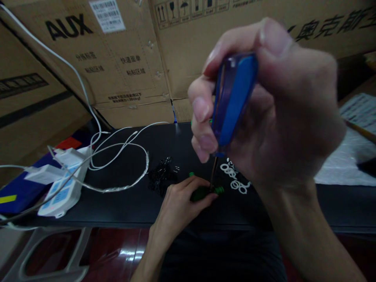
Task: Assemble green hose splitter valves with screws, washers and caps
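My right hand (270, 105) is close to the camera, fingers wrapped round the blue handle of a screwdriver (233, 100). Its thin shaft runs down to a small green part (202, 192) on the black table (132, 199). My left hand (182, 203) pinches that green part near the table's front edge, thumb and fingers closed on it. Several white rings (235, 178) lie just right of the shaft. A small heap of black parts (161, 174) sits to the left of my left hand.
White cables (117, 156) loop across the table's left half, running to a white power strip (63, 184) with plugs. Cardboard boxes (123, 58) stand behind the table. Printed paper (349, 156) lies at the right. A grey stool frame (44, 254) stands below left.
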### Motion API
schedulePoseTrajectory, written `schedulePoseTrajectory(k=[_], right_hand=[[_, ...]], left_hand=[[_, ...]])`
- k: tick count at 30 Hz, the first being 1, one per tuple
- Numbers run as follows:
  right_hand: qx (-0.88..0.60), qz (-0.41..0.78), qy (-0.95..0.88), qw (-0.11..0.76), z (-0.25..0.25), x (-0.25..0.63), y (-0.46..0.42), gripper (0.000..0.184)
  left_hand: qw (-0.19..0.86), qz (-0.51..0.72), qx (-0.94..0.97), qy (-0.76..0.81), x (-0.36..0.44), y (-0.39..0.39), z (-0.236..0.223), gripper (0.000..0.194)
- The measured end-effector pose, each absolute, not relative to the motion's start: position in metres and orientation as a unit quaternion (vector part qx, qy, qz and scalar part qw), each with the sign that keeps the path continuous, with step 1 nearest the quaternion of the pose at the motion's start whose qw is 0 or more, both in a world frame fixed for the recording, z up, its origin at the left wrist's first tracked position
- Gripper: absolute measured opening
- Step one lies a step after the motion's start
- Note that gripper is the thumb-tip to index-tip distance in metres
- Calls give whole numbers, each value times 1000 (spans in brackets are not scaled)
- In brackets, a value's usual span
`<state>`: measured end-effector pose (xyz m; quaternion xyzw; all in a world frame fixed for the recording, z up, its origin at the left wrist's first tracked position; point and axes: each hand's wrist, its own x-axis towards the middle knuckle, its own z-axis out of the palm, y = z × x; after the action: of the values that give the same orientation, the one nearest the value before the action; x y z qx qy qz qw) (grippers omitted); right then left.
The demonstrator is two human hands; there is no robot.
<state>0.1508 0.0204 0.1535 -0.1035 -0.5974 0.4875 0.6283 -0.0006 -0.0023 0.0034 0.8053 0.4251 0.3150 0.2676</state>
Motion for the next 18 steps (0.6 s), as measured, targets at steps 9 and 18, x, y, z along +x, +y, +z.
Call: schedulePoseTrajectory(k=[9, 18], right_hand=[[-128, 539, -609, 568, 158, 153, 21, 43], [-82, 525, -570, 627, 148, 143, 22, 48]], left_hand=[[253, 307, 810, 430, 0, -3, 3, 16], [271, 309, 805, 428, -1, -3, 2, 15]])
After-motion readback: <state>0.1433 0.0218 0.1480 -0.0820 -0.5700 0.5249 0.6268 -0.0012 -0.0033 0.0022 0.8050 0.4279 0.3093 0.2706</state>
